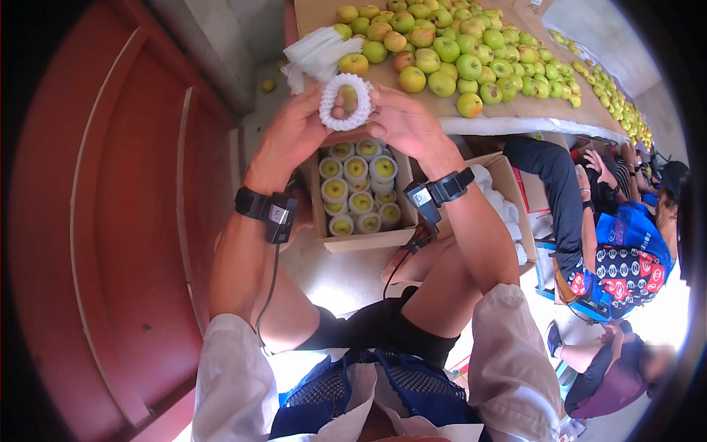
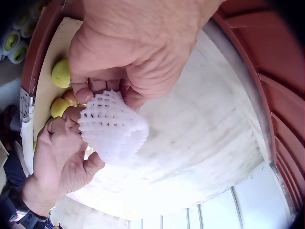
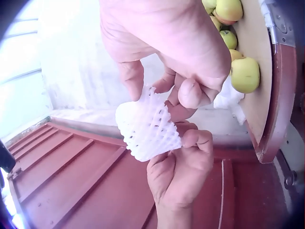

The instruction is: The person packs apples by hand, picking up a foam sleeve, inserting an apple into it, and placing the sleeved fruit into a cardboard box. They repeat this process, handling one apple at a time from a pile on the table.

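Between both hands, in front of the table edge, a white foam net sleeve (image 1: 327,110) is held stretched into a ring. My left hand (image 1: 296,131) pinches its left side, and my right hand (image 1: 409,124) grips the right side. Fingertips show through the ring's opening. In the left wrist view the foam net sleeve (image 2: 112,125) bulges like a small bag below the left fingers. The right wrist view shows the sleeve (image 3: 148,128) spread between fingers of both hands. Below the hands stands a cardboard box (image 1: 372,241) of apples (image 1: 356,168) in foam sleeves.
Loose green and yellow apples (image 1: 468,68) cover much of the table (image 1: 508,118). A stack of flat white foam sleeves (image 1: 322,53) lies at its left corner. Another cardboard box (image 1: 521,184) holds foam-wrapped pieces. A red door (image 1: 132,221) stands left; other people sit at right.
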The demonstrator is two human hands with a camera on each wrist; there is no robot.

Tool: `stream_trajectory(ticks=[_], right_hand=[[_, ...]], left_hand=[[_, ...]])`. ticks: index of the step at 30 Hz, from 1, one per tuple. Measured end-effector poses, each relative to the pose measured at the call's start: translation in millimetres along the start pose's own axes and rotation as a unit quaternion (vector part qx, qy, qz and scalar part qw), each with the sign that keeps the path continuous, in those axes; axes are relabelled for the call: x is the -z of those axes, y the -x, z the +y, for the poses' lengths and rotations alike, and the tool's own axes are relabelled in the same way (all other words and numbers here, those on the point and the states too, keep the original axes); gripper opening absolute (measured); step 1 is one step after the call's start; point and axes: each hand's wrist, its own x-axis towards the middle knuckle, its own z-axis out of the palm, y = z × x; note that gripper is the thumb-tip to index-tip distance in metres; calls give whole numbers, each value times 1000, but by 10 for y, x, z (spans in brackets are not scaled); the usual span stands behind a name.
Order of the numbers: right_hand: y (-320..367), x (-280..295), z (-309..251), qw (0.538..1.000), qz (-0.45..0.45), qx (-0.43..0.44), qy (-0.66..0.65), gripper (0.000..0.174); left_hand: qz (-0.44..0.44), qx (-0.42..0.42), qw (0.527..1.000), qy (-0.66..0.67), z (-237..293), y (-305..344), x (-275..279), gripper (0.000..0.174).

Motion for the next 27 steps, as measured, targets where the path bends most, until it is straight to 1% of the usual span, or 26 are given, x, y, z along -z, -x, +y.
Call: stream_trajectory(ticks=[2,4,7,10,14,16,19,20,22,23,26,27], right_hand=[[36,41,44,1000,6,-12,8,12],[68,145,98,999,13,-32,12,12],[175,211,132,995,13,-95,29,13],[262,194,152,993,50,-98,34,13],[235,229,124,994,26,-86,56,15],[171,247,113,994,21,-78,76,15],[88,273,86,984,85,-81,131,15],[51,291,75,982,91,-77,145,15],[-43,359,32,977,104,-68,175,14],[-115,465,26,973,103,-68,196,17],[-221,378,-86,930,193,-34,310,20],[-237,246,-93,922,224,-7,315,24]], left_hand=[[9,39,999,-18,12,80,-49,25],[10,57,998,-31,-76,91,118,26],[-1,76,995,-66,-113,140,196,27],[4,93,990,-104,-124,186,226,28],[12,131,986,-102,-141,223,90,28],[17,134,986,-98,-158,202,83,28],[24,119,988,-95,-189,134,205,29],[27,112,989,-94,-175,96,232,29],[62,105,986,-113,-188,-13,258,27],[79,100,984,-122,-185,-79,265,26],[94,65,980,-162,-207,-286,405,20],[115,57,976,-177,-211,-322,404,19]])
